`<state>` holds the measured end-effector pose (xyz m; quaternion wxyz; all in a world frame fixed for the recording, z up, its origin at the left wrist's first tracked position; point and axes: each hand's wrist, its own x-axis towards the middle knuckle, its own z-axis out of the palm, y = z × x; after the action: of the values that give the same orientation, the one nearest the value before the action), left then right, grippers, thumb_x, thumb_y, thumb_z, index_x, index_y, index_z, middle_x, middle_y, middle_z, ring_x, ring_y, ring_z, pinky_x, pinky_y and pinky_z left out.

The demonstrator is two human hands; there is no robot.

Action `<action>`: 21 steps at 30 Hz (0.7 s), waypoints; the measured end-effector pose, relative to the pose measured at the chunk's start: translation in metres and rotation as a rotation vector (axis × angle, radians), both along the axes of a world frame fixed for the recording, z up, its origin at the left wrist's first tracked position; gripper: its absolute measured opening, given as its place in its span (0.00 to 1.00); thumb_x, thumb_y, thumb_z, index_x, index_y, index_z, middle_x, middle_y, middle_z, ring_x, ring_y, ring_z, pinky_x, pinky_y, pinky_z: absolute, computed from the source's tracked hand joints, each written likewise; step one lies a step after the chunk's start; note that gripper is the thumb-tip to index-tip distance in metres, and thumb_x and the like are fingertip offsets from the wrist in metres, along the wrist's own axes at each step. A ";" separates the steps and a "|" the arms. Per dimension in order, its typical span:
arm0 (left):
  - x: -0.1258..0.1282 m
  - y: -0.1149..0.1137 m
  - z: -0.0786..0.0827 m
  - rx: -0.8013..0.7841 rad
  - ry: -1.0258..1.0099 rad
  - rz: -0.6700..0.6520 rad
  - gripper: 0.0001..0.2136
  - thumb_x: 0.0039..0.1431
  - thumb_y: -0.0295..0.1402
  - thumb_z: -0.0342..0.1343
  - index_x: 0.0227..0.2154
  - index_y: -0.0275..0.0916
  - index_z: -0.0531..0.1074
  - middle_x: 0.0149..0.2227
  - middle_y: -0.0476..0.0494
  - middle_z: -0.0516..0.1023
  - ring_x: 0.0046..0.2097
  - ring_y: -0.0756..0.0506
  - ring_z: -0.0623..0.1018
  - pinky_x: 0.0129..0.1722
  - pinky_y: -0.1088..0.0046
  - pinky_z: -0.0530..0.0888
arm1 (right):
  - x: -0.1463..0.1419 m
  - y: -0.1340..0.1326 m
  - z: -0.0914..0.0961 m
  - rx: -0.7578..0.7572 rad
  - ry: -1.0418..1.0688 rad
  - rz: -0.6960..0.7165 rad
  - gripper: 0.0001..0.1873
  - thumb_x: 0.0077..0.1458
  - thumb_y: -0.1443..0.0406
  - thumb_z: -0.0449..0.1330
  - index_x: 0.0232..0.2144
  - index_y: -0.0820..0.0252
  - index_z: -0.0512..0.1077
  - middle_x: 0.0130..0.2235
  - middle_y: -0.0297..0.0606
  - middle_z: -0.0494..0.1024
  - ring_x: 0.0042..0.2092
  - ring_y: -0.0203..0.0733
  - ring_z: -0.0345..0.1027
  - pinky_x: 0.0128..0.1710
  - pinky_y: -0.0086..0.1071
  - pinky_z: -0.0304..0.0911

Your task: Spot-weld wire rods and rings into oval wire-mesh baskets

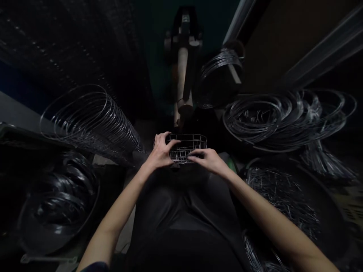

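Note:
A small wire basket (pixel 179 154) with a rounded rim is between my hands, in front of the machine's rod. My left hand (pixel 162 152) is closed around the basket's left side, its thumb reaching across the opening. At the front right, my right hand (pixel 209 159) is closed, thumb and fingers touching the basket's wires. Whether the fingertips also pinch a loose piece is too dark to make out. Below the basket, a dark apron or cloth (pixel 184 211) covers my lap.
A machine (pixel 185 49) with a thick rod stands ahead. Wire rings (pixel 93 113) are stacked on the left, above a basin (pixel 36 238) of coiled strips. On the right are wire coils (pixel 255 121), a hanging coil (pixel 221 62) and a round pan (pixel 326 200) of short metal pieces.

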<state>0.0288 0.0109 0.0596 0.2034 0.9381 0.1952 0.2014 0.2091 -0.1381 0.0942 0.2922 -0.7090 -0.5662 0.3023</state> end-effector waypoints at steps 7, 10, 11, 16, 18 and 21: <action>-0.009 -0.003 0.002 -0.042 -0.057 0.056 0.34 0.41 0.43 0.68 0.53 0.43 0.67 0.58 0.33 0.54 0.60 0.31 0.57 0.59 0.48 0.60 | -0.021 0.014 -0.011 0.105 -0.710 0.250 0.18 0.57 0.63 0.58 0.51 0.54 0.73 0.46 0.38 0.79 0.35 0.44 0.77 0.26 0.30 0.63; -0.007 -0.002 0.001 -0.062 -0.079 0.095 0.33 0.41 0.41 0.68 0.53 0.44 0.67 0.59 0.35 0.54 0.60 0.31 0.57 0.59 0.48 0.62 | -0.017 0.014 -0.014 0.187 -0.771 0.261 0.18 0.59 0.62 0.55 0.52 0.53 0.72 0.48 0.37 0.78 0.33 0.42 0.77 0.26 0.31 0.62; -0.006 -0.001 0.001 -0.063 -0.087 0.096 0.33 0.41 0.40 0.69 0.53 0.44 0.67 0.59 0.35 0.54 0.60 0.31 0.57 0.59 0.48 0.62 | -0.015 0.015 -0.014 0.218 -0.783 0.259 0.18 0.60 0.62 0.54 0.51 0.53 0.73 0.48 0.37 0.78 0.33 0.42 0.77 0.27 0.31 0.63; 0.003 0.007 0.003 -0.045 -0.118 0.075 0.33 0.41 0.39 0.68 0.53 0.42 0.67 0.58 0.34 0.53 0.60 0.32 0.57 0.59 0.49 0.62 | -0.004 0.022 -0.009 0.298 -0.862 0.267 0.17 0.60 0.62 0.55 0.51 0.53 0.73 0.47 0.36 0.78 0.30 0.40 0.76 0.25 0.30 0.62; 0.005 0.010 0.004 -0.039 -0.128 0.078 0.34 0.39 0.39 0.69 0.52 0.41 0.67 0.58 0.34 0.53 0.59 0.32 0.57 0.59 0.49 0.61 | -0.002 0.025 -0.007 0.323 -0.895 0.274 0.17 0.60 0.63 0.55 0.51 0.54 0.73 0.47 0.36 0.78 0.29 0.39 0.76 0.25 0.30 0.62; 0.006 0.013 0.005 -0.053 -0.134 0.080 0.34 0.38 0.38 0.70 0.52 0.40 0.68 0.58 0.34 0.53 0.59 0.32 0.57 0.59 0.51 0.62 | 0.000 0.029 -0.003 0.351 -0.929 0.290 0.18 0.60 0.63 0.55 0.52 0.55 0.72 0.48 0.36 0.78 0.30 0.38 0.76 0.26 0.29 0.63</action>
<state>0.0351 0.0244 0.0648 0.2326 0.9082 0.2238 0.2663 0.2086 -0.1092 0.0913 0.0795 -0.6228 -0.7710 -0.1065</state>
